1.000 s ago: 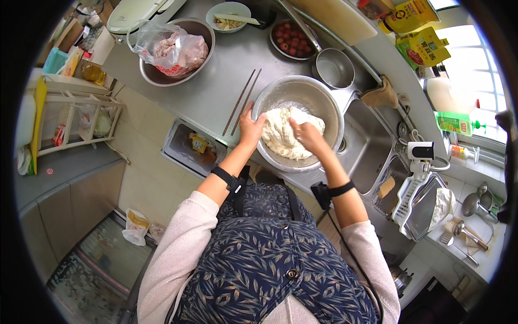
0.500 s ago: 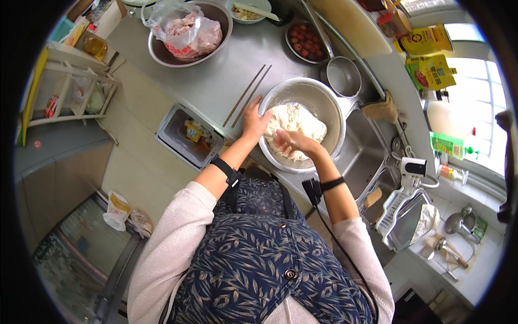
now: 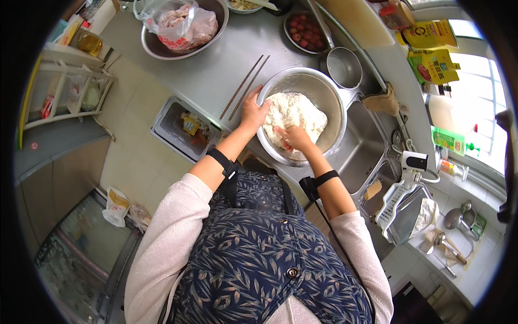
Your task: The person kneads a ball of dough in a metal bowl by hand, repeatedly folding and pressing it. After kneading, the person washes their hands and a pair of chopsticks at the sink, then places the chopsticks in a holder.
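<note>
The person stands over a grey counter [image 3: 216,70] with both hands at a wide steel mixing bowl [image 3: 329,100] that sits near the counter's front edge, just beside the sink [image 3: 361,151]. Inside it lies a pale, lumpy mass of dough [image 3: 297,116], filling most of the bowl's bottom. The left hand [image 3: 253,110] rests on the bowl's near-left rim, its grip spread, fingers draped over the edge and touching the dough's side. The right hand [image 3: 294,137] is down in the bowl on the dough; its fingers look curled and pressed into the mass, though from here I cannot quite tell whether they pinch a piece of it or merely push. A pair of dark chopsticks [image 3: 245,86] lies on the counter just left of the bowl, slanting away. Farther back stand a larger bowl holding a plastic bag of meat [image 3: 186,21], a small bowl of red fruit [image 3: 305,32] and an empty steel pot [image 3: 345,67], all well apart from the hands.
</note>
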A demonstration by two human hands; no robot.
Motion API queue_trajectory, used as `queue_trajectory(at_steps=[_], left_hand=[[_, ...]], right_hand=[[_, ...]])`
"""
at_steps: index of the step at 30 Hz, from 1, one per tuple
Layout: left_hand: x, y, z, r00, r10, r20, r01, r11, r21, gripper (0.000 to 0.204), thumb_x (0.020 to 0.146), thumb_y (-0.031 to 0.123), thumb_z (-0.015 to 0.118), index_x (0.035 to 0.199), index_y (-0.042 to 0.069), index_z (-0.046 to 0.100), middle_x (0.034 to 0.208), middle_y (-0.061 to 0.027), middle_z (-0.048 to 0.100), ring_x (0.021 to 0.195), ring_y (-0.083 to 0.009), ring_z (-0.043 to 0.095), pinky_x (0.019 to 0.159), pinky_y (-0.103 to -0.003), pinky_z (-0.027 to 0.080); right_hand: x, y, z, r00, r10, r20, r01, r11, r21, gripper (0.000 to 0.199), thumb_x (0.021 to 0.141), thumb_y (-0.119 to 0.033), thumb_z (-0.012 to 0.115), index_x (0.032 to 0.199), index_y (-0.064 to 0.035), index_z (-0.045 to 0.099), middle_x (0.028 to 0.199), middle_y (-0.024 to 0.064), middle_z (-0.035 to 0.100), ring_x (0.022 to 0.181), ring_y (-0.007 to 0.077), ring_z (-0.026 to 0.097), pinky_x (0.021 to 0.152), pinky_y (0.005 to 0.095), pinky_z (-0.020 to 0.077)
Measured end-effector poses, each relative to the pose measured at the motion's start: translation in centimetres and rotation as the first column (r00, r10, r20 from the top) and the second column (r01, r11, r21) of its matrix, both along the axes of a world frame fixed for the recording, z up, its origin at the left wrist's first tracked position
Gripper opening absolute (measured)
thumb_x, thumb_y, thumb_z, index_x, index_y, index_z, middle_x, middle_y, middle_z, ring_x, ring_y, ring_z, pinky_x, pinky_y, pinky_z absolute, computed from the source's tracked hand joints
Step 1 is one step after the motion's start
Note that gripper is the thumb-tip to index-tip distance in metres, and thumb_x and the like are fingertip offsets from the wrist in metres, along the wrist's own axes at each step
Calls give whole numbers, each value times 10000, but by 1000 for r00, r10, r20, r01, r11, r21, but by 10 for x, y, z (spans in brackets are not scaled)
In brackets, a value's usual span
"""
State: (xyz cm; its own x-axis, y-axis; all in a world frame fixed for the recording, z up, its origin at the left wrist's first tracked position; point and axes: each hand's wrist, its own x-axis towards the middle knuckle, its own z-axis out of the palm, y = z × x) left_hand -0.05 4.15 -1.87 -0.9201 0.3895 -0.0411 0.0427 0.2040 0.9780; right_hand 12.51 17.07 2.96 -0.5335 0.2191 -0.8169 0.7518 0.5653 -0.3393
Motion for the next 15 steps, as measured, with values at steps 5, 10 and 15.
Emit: queue_trajectory(at_steps=[5,10,15], left_hand=[[33,-4,22,910,112,400,-186,971,151,371,820,144,645,1128,-43,556,1147,-170,586,1045,-231,563,919,-323,431],[39,-47,47,826,-148,545,120,989,86,490,854,265,665,1187,-19,446,1127,-127,555,1017,-170,535,874,-310,439],[-37,-6,34,975,-215,59,216,976,-13,606,803,273,706,1254,-41,451,1182,-179,559,1074,-227,544,919,-334,434]], right_hand=[[40,49,51,946,-184,-269,113,959,-258,554,921,-501,502,939,29,661,830,109,672,747,180,621,726,295,490],[54,92,70,756,-200,-624,334,937,105,315,928,-294,545,1095,-39,624,1002,166,655,912,254,632,821,355,477],[-13,106,36,609,114,-785,100,971,218,338,947,-262,493,1173,-26,577,1252,159,547,1194,319,478,1004,386,378]])
